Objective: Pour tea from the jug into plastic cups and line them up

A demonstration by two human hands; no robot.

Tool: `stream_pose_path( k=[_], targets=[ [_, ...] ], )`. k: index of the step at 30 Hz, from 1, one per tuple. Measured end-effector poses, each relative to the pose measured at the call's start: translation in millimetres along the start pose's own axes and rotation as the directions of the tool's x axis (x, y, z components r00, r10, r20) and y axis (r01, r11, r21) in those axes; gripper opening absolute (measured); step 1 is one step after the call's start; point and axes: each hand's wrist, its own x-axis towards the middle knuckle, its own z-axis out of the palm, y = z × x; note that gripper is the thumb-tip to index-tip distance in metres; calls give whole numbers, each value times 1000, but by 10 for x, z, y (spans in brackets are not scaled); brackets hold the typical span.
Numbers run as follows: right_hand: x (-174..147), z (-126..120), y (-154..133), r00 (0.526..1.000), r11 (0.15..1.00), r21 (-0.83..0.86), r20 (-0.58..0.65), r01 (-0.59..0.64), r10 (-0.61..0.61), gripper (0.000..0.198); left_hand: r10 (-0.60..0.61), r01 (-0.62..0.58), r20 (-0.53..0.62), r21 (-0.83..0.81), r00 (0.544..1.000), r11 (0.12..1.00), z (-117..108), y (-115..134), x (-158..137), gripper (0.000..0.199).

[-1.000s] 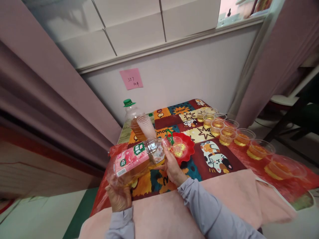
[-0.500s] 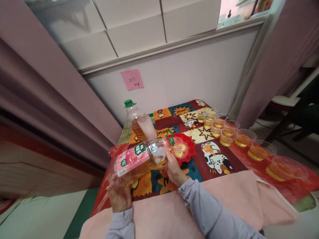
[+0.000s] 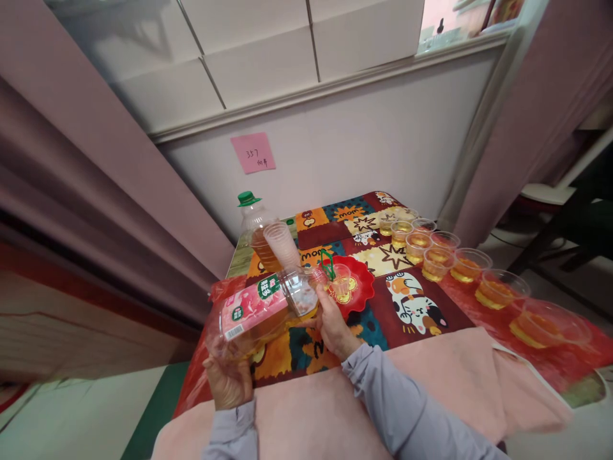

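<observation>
A large clear juice bottle (image 3: 251, 310) with a pink label lies nearly level in both my hands, its mouth pointing right. My left hand (image 3: 228, 383) is under the bottle's base end and supports it. Near the neck, my right hand (image 3: 332, 322) grips the bottle, and yellowish juice lies along its lower side. The uncapped-looking mouth is close to a clear plastic cup (image 3: 341, 287) on a red scalloped plate (image 3: 364, 287). A green handle loop (image 3: 327, 263) stands by the bottle's mouth. Whether juice is flowing out is hard to see.
Behind the bottle stand a stack of clear cups (image 3: 282, 245) and a second jug with a green cap (image 3: 249, 199). Several cups of yellow juice (image 3: 437, 263) line the table's right side. A patterned mat (image 3: 421, 303) covers the table, with pink cloth (image 3: 431, 377) in front.
Both hands and the bottle stay almost in place. The juice level inside the bottle's neck end looks slightly shifted, and the view has moved very little.
</observation>
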Motion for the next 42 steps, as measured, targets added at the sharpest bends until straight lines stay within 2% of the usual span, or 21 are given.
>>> stream_pose_path(
  k=[6, 19, 29, 36, 42],
  targets=[
    [23, -26, 26, 1000, 1000, 2, -2, -9, 9, 68, 17, -17, -18, 13, 1000, 1000, -18, -18, 37, 80],
    [25, -26, 21, 1000, 1000, 17, 11, -9, 9, 74, -2, 1, 6, 33, 1000, 999, -24, -19, 35, 78],
    [13, -12, 29, 1000, 999, 27, 8, 17, -18, 70, 16, -16, 10, 13, 1000, 1000, -77, -62, 36, 72],
    [23, -23, 38, 1000, 1000, 7, 6, 18, -18, 68, 6, -7, 33, 34, 999, 999, -60, -44, 35, 77],
    [31, -29, 42, 1000, 1000, 8, 11, 9, -9, 67, 2, -2, -6, 21, 1000, 1000, -41, -27, 27, 77]
  ],
)
